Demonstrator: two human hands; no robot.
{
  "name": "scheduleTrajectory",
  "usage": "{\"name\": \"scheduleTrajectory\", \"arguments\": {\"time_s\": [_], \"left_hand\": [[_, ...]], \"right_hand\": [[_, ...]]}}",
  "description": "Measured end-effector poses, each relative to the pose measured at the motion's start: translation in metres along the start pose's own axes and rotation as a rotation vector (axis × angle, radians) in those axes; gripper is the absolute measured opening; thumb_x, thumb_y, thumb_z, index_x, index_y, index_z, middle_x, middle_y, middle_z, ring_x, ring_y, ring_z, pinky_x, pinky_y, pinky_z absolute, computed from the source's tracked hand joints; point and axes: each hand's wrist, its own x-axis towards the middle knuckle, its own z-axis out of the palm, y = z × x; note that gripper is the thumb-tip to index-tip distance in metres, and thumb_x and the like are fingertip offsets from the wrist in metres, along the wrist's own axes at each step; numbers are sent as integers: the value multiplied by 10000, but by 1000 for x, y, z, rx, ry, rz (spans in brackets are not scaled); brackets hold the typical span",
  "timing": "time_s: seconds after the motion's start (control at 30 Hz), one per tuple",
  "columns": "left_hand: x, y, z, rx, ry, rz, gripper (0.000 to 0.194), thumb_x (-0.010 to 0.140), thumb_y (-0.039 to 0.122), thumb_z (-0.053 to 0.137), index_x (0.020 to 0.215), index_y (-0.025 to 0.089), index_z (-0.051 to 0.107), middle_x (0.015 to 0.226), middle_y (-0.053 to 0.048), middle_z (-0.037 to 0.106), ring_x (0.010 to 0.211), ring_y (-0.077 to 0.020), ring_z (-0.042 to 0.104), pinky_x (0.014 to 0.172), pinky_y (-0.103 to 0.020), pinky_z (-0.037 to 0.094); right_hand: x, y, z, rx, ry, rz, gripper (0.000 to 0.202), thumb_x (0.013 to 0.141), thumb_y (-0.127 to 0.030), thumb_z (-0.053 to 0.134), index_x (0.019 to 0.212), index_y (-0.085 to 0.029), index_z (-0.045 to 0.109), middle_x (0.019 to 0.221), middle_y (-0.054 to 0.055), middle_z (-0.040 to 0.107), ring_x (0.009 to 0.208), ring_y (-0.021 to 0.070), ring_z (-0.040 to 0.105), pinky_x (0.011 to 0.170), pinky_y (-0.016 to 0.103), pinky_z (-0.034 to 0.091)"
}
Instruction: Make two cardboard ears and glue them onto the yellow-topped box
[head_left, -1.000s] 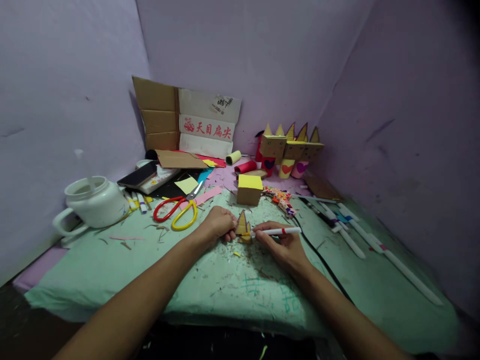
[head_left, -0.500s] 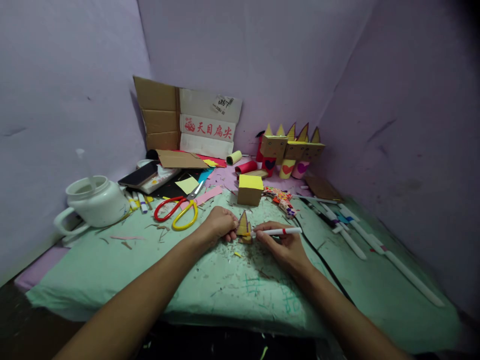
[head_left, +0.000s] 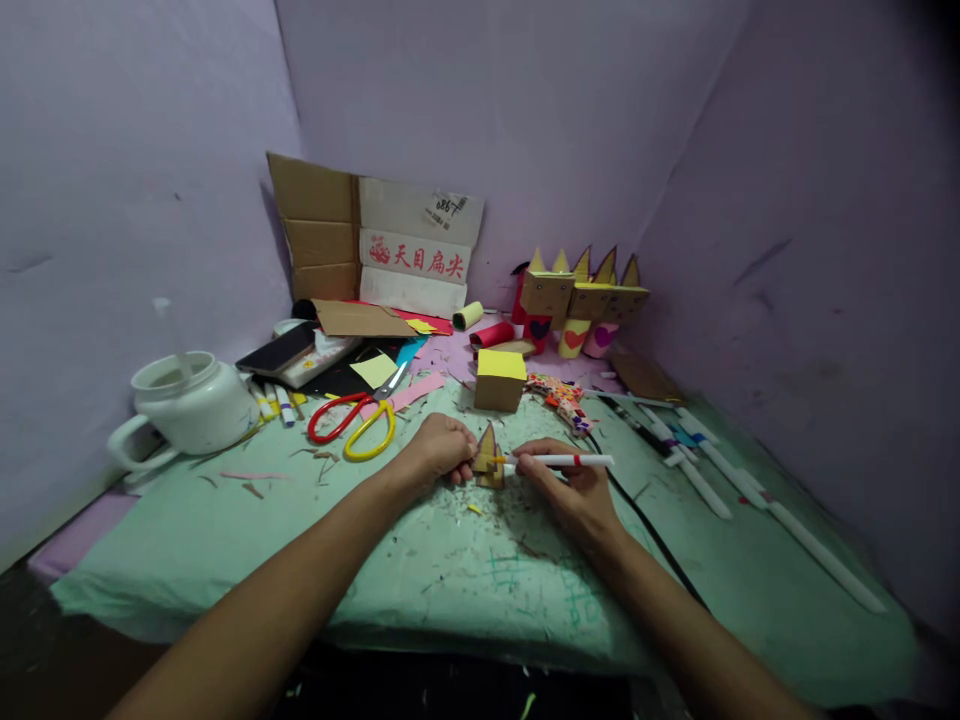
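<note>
My left hand (head_left: 444, 449) is closed on the edge of a small pointed cardboard piece (head_left: 486, 447) with a dark purple outline. In my right hand (head_left: 568, 487) is a white marker (head_left: 559, 461) with a red band, held nearly level. Its orange-yellow tip lies over the face of the cardboard piece; whether it touches I cannot tell. Just beyond my hands stands a small cardboard box (head_left: 499, 392) with a yellow top. Scissors (head_left: 352, 425) with one red and one yellow handle rest left of it.
A white pot (head_left: 191, 415) stands at the left. Several cardboard figures (head_left: 577, 300) with pointed ears stand at the back. A flower-patterned glue gun (head_left: 559, 395) trails a black cord (head_left: 652, 530) on the right, near joined markers (head_left: 787, 530). Scraps litter the green cloth (head_left: 300, 560).
The marker has tilted to a flatter angle, and its tip has moved up over the cardboard piece. My left hand keeps its place.
</note>
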Motion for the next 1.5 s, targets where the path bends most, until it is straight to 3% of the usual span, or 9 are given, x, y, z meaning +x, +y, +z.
{"name": "scheduleTrajectory", "arguments": {"time_s": [0.17, 0.37, 0.6, 0.77, 0.97, 1.2, 1.37, 1.5], "left_hand": [[-1, 1, 1, 10, -4, -1, 202, 661, -1, 460, 521, 141, 486, 301, 15, 473, 281, -82, 427, 332, -171, 287], [-2, 2, 1, 8, 7, -6, 198, 671, 0, 447, 540, 141, 491, 300, 15, 477, 276, -80, 421, 327, -169, 288], [-3, 2, 1, 11, -3, 2, 207, 663, -3, 443, 521, 142, 482, 297, 14, 474, 274, -80, 422, 323, -167, 290], [-2, 1, 1, 13, -2, 5, 204, 673, 7, 442, 528, 143, 490, 303, 13, 480, 276, -81, 422, 323, -169, 292], [-4, 2, 1, 15, -14, 20, 201, 654, -5, 445, 526, 145, 488, 309, 22, 471, 288, -80, 432, 329, -168, 295], [-4, 2, 2, 16, -12, 23, 202, 656, -6, 435, 532, 145, 488, 304, 24, 468, 286, -77, 427, 327, -164, 294], [-5, 1, 2, 23, -23, 27, 201, 657, -3, 440, 529, 143, 491, 302, 25, 469, 274, -71, 415, 321, -161, 289], [-5, 1, 2, 24, -13, 32, 198, 656, -3, 448, 530, 144, 489, 299, 31, 457, 284, -71, 425, 330, -157, 295]], "right_hand": [[2, 3, 0, -49, 36, -56, 147, 792, -267, 590, 870, -191, 689, 863, 68, 702, 802, 204, 640, 721, 314, 491], [-1, -1, -1, -37, -15, -3, 140, 769, -285, 606, 751, -168, 681, 686, 47, 684, 627, 178, 620, 569, 272, 483], [1, 0, 0, -59, 15, -81, 145, 795, -253, 588, 876, -183, 685, 863, 73, 704, 795, 200, 642, 718, 308, 496], [-1, -1, -1, -14, -34, -24, 129, 780, -275, 604, 781, -175, 685, 728, 56, 699, 660, 183, 637, 604, 282, 501], [1, 2, 0, -65, 56, -87, 151, 798, -258, 589, 894, -193, 686, 887, 70, 703, 815, 200, 644, 745, 318, 496], [0, -1, 0, -29, 18, -1, 146, 782, -293, 596, 789, -177, 684, 733, 54, 695, 679, 190, 642, 634, 296, 505], [2, 1, 0, -88, 82, -56, 168, 797, -295, 581, 888, -196, 682, 872, 70, 703, 799, 210, 646, 726, 334, 503], [2, -1, 0, -91, 56, -37, 149, 789, -286, 589, 849, -190, 684, 825, 67, 705, 760, 203, 648, 706, 327, 507]]}}
